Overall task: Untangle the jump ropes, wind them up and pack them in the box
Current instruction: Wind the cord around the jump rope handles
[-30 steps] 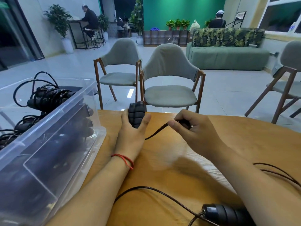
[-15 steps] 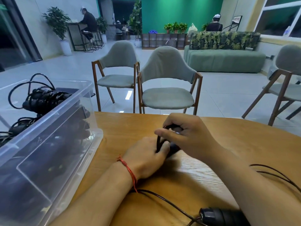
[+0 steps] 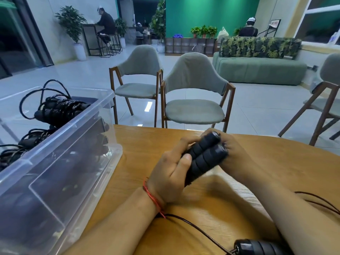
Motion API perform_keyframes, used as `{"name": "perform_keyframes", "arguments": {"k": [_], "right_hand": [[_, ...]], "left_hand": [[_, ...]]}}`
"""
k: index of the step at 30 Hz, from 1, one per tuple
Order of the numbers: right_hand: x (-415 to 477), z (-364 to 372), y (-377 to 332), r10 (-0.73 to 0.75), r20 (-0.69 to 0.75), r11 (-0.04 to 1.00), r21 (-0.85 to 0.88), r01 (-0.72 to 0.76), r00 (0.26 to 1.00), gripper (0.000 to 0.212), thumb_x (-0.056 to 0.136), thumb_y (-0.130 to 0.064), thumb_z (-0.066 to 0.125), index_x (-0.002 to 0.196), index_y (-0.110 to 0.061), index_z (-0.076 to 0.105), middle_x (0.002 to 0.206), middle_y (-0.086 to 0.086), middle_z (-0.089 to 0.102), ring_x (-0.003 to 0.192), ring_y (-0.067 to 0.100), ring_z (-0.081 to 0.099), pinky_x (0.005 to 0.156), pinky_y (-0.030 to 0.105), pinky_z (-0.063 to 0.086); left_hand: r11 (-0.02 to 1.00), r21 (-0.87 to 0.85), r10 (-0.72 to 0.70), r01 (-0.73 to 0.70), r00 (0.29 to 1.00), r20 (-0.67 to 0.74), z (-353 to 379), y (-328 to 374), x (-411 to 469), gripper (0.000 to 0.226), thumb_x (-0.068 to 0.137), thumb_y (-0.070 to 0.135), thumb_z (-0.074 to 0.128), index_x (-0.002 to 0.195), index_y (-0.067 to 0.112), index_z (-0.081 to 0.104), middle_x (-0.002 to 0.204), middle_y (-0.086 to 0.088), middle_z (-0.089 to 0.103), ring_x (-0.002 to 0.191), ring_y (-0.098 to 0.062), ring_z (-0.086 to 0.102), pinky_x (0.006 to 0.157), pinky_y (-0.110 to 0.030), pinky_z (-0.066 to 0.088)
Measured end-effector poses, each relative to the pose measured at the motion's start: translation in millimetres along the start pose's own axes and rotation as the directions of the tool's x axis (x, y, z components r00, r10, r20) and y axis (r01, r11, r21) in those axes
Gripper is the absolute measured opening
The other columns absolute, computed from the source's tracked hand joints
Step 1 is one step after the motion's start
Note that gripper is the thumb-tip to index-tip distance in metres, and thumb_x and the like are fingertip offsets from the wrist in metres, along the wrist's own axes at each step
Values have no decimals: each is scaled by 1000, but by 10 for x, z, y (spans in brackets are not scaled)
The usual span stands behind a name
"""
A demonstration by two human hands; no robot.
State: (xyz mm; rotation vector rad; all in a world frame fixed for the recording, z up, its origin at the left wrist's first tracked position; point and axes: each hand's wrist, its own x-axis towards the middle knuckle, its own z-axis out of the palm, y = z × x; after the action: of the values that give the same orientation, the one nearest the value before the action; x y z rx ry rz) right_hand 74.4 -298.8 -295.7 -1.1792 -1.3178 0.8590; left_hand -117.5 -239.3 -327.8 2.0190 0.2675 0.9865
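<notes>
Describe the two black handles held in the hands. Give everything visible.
The handles are two black ribbed grips, foam-like, each capped with a shiny ring. They lie side by side, touching, tilted with caps pointing up and away. The left hand grips their lower ends, thumb across; the right hand, blurred, holds the capped ends. They are above the wooden table.

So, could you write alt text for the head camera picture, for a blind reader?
Left hand and right hand hold two black ribbed jump-rope handles side by side above a light wooden table. At its left stands a clear plastic box of wound black jump ropes; another black handle with thin cord lies at the near edge.
</notes>
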Motion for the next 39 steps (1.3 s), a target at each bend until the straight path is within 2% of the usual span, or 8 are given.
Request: {"name": "perform_keyframes", "arguments": {"k": [3, 7, 10, 22, 27, 30, 33, 39], "right_hand": [[-17, 182, 64, -58, -6, 985, -165, 57, 998, 18, 104, -44, 62, 121, -44, 67, 101, 6, 70, 97, 32, 63, 91, 54, 55], [-34, 295, 84, -116, -32, 836, -542, 80, 993, 29, 107, -51, 40, 134, -47, 52, 86, -19, 62, 82, 0, 58, 69, 18, 44], [-72, 322, 105, -100, 31, 653, -752, 89, 994, 30, 113, -40, 41, 142, -43, 51, 116, -26, 66, 100, -4, 60, 84, 15, 48], [-108, 492, 178, 131, 5, 518, -853, -64, 991, 22, 113, -35, 44, 119, -37, 65, 99, -12, 68, 86, 7, 62, 76, 29, 52], [-150, 471, 121, 116, 18, 550, -834, -49, 993, 32, 113, -47, 40, 109, -34, 69, 95, -13, 68, 83, 7, 61, 76, 35, 55], [-163, 439, 44, 178, 69, 536, -843, -38, 982, 40, 112, -53, 39, 97, -34, 71, 87, -12, 67, 81, 7, 60, 74, 32, 51], [-191, 365, 24, 154, 186, 553, -830, 71, 970, 39, 108, -58, 47, 89, -33, 70, 75, -8, 64, 70, 9, 58, 62, 29, 43], [-220, 334, -19, -174, 201, 833, -492, 253, 964, 25, 106, -35, 65, 85, -21, 69, 64, -10, 54, 59, 11, 48, 57, 26, 36]], "left_hand": [[968, -230, -142, 101, 976, -167, 5, 25, 22, 38, 103, 20, 38, 131, 17, 63, 99, -8, 67, 85, -25, 63, 67, -42, 53], [867, -467, -300, 177, 932, -204, -26, 36, 78, 36, 103, 20, 37, 125, 9, 64, 87, -19, 61, 69, -27, 56, 54, -34, 47], [815, -519, -406, 259, 894, -192, -80, -39, 94, 37, 108, 22, 33, 122, 5, 62, 83, -20, 58, 63, -26, 53, 50, -29, 42], [793, -458, -525, 403, 833, -177, -155, -132, 127, 39, 99, 37, 42, 115, 11, 67, 81, -19, 61, 63, -26, 60, 50, -32, 46], [706, -527, -673, 473, 679, -292, -238, -202, 149, 40, 106, 35, 43, 115, 3, 65, 79, -16, 60, 60, -22, 58, 49, -29, 42], [751, -456, -660, 478, 571, -488, -325, -266, 140, 43, 104, 48, 47, 104, 11, 67, 76, -13, 63, 63, -25, 62, 49, -34, 47], [786, -152, -517, 599, 503, -693, -451, -354, 133, 45, 105, 59, 42, 95, 21, 62, 80, -5, 67, 75, -25, 66, 67, -42, 56], [746, 377, -246, 550, 753, -611, -397, -360, 66, 36, 111, 51, 33, 100, 28, 59, 79, 7, 62, 74, -13, 64, 58, -34, 52]]}}
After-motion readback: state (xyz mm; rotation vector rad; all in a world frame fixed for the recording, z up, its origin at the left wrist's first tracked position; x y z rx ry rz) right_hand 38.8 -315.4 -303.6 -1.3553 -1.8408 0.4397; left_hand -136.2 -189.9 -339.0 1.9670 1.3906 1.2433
